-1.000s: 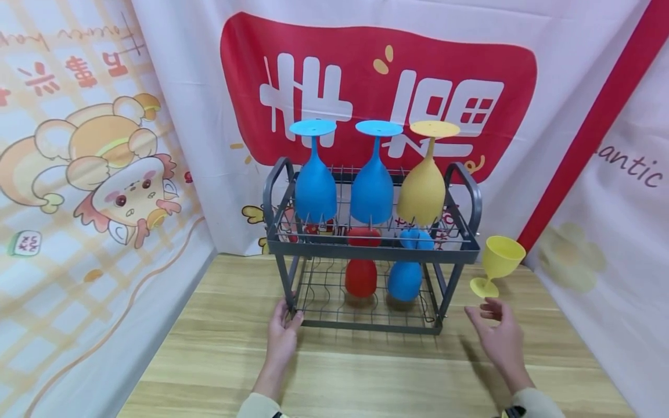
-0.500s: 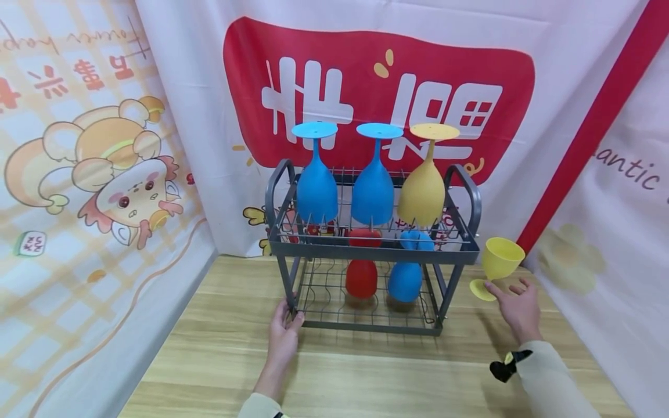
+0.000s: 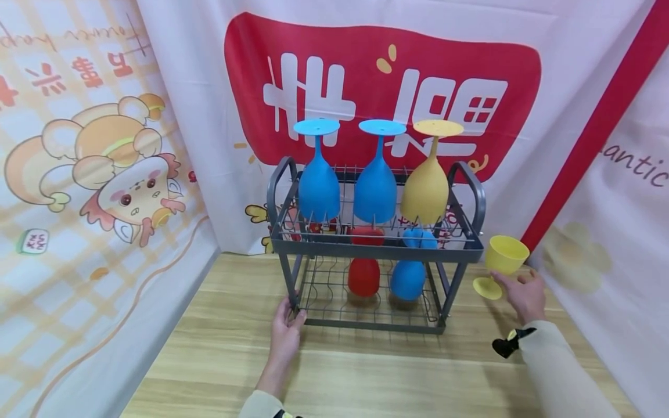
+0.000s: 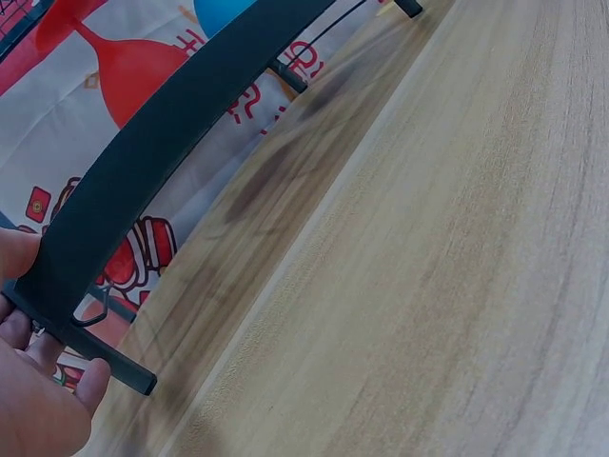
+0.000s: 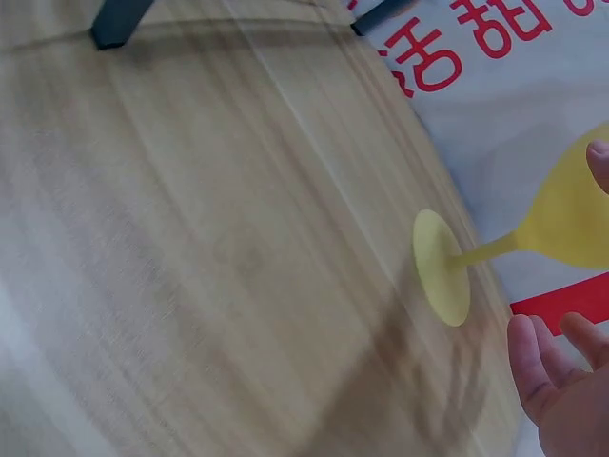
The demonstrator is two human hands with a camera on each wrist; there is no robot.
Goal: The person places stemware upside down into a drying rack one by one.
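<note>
My left hand [image 3: 286,337] grips the lower front left corner of a dark grey two-tier dish rack [image 3: 376,251]. In the left wrist view its thumb and fingers lie around the end of the rack's frame [image 4: 143,143]. To the right of the rack stands an upright yellow goblet [image 3: 506,255] on its round foot. My right hand [image 3: 527,295] is beside that goblet, its thumb overlapping the bowl. In the right wrist view the spread fingers [image 5: 533,362] are apart from the yellow bowl [image 5: 571,209].
Upside down on the top tier are two blue goblets [image 3: 319,188] [image 3: 375,191] and a tan-yellow goblet [image 3: 425,188]. The lower tier holds an inverted red goblet [image 3: 364,277] and a blue goblet [image 3: 407,280]. Printed cloth [image 3: 198,75] surrounds the wooden table [image 3: 376,371].
My right hand has moved right and forward, from in front of the yellow goblet to beside its bowl. The left hand keeps its grip on the rack.
</note>
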